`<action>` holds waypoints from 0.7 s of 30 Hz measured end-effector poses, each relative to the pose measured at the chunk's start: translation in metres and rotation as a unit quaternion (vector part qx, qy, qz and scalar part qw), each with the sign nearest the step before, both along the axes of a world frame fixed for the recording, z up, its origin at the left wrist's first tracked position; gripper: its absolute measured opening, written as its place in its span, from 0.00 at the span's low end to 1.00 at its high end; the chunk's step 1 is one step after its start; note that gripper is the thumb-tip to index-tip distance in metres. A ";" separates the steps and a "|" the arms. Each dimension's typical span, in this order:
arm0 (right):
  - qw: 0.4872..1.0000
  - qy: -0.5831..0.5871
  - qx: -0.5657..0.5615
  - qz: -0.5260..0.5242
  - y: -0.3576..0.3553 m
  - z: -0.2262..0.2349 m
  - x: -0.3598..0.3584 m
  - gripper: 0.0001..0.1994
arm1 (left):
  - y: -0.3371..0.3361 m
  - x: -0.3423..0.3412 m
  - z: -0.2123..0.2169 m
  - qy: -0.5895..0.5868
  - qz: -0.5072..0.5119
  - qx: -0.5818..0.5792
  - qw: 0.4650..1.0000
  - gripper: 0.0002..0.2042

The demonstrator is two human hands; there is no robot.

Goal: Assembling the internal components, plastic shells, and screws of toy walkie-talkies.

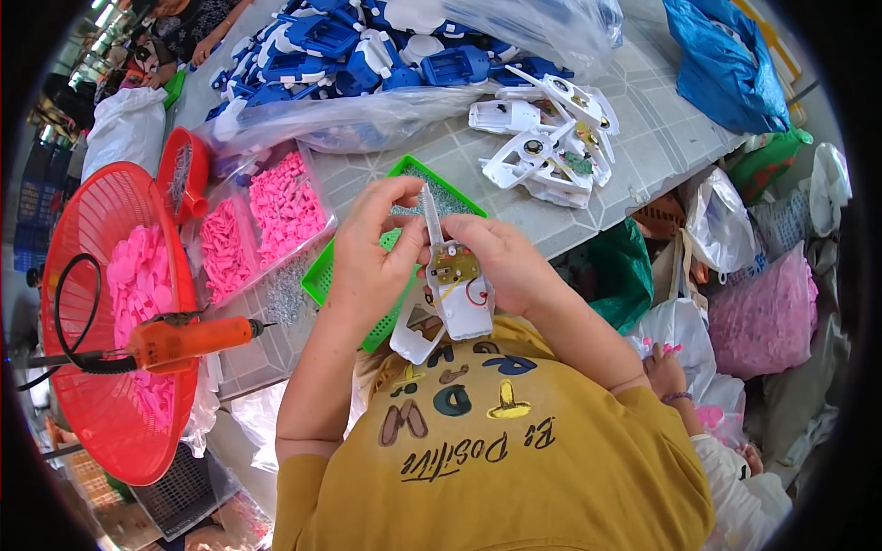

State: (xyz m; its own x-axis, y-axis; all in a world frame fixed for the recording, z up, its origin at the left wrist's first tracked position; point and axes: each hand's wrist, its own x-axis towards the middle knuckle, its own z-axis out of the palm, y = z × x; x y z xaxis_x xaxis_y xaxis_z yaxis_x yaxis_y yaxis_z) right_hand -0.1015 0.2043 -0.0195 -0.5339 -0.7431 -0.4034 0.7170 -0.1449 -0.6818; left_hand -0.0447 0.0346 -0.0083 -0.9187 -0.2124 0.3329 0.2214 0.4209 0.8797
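Close in front of my chest, both hands hold a white plastic toy housing point(470, 317) with its inside facing up. A small circuit board point(454, 264) with yellow and red wires shows in it. My left hand point(372, 248) is closed at its far end, fingers around a narrow white ridged piece point(430, 213). My right hand point(503, 262) grips the housing's right side, thumb near the board. An open-framed white part point(418, 342) hangs at the lower left of the housing. Beneath my hands lies a green basket point(317, 275) with a tray of screws point(450, 196) behind it.
An orange electric screwdriver point(184, 342) lies over a red basket point(69, 367) of pink pieces point(138, 275). Bags of small pink parts point(287, 207) sit beside it. White toy assemblies point(542, 151) pile at right; blue-and-white shells point(322, 46) fill a clear bag. Another person's hand point(665, 375) is at right.
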 end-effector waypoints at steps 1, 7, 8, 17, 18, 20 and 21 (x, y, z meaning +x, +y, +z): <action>1.000 0.000 0.000 0.000 0.000 -0.003 0.000 0.20 | -0.001 0.000 0.000 -0.002 -0.009 0.012 1.000 0.17; 0.997 0.070 -0.002 -0.025 -0.002 -0.009 0.005 0.17 | -0.004 -0.002 0.001 0.014 -0.011 -0.034 0.999 0.18; 0.994 0.103 0.010 -0.027 -0.002 -0.012 0.004 0.17 | -0.003 -0.003 0.002 0.018 -0.015 -0.044 0.999 0.18; 0.988 0.142 0.035 -0.041 -0.006 -0.009 0.007 0.17 | -0.003 0.000 0.001 0.002 -0.008 0.002 1.000 0.14; 0.988 0.140 0.046 -0.053 -0.006 -0.011 0.007 0.17 | -0.003 0.001 0.000 0.002 -0.009 0.002 1.000 0.14; 0.988 0.142 0.048 -0.048 -0.006 -0.011 0.006 0.17 | 0.000 0.002 -0.001 -0.015 -0.007 0.025 1.000 0.11; 0.987 0.144 0.049 -0.043 -0.005 -0.011 0.005 0.17 | 0.002 0.003 0.000 -0.016 -0.007 0.025 1.000 0.11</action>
